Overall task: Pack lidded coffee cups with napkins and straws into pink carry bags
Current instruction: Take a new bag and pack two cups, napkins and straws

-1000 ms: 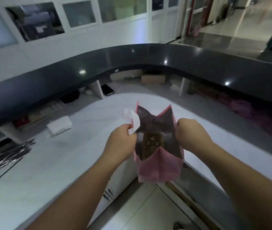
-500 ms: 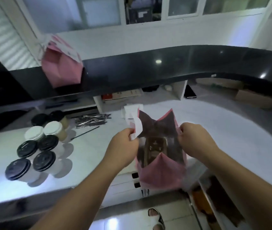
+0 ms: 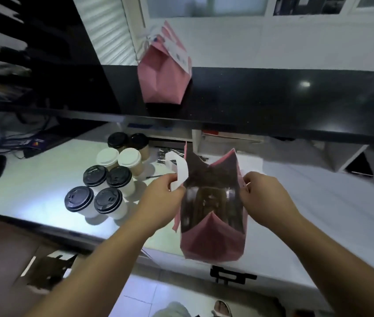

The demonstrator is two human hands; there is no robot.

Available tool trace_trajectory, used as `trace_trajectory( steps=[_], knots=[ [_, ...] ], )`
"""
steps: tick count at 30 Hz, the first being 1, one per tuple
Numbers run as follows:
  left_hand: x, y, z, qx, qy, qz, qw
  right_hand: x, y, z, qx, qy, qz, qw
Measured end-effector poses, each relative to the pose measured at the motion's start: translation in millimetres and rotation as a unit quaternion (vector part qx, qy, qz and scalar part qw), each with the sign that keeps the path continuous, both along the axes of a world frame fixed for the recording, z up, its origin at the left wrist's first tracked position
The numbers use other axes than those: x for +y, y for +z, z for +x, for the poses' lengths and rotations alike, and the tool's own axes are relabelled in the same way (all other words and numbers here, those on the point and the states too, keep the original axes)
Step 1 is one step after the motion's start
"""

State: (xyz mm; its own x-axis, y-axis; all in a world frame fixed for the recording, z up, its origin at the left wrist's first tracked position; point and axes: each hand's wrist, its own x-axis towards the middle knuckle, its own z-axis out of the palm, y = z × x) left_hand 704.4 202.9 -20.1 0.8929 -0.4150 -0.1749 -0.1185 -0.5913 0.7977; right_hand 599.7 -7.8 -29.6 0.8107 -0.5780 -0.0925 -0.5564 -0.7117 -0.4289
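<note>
A pink carry bag [image 3: 212, 242] hangs open above the front edge of the white counter [image 3: 33, 193]. My left hand [image 3: 162, 195] pinches its left rim together with a white paper strip [image 3: 181, 172]. My right hand [image 3: 265, 191] grips the right rim. Dark shapes lie inside the bag, but I cannot make out what they are. Several lidded coffee cups [image 3: 108, 177] stand grouped to the left, some with black lids, two with white lids. A bundle of wrapped straws [image 3: 162, 154] lies behind the bag. White napkins [image 3: 249, 162] show behind its right side.
A second pink bag [image 3: 163, 74], its top folded shut, stands on the raised black ledge [image 3: 295, 106]. Cables and a dark device [image 3: 33, 147] lie at the far left of the counter. A cardboard box [image 3: 21, 259] sits below the counter at left. A phone [image 3: 359, 167] lies at far right.
The view has swung left, bringing the cups, straws and the second pink bag into sight. Both hands keep the same hold on the open bag.
</note>
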Motion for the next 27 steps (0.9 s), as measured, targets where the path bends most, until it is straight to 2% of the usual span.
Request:
trace_trajectory(
  steps=[8,20,27],
  knots=[
    [45,-10,69,0.01,0.009,0.004,1.0,34,-9,55,-0.026,0.034,0.037,0.998],
    [75,-28,138,0.088,-0.087,-0.03,0.992,87,-27,100,-0.016,-0.084,0.037,0.996],
    [82,-38,145,0.142,-0.153,-0.052,0.977,97,-34,99,-0.006,-0.097,0.024,0.995]
  ],
)
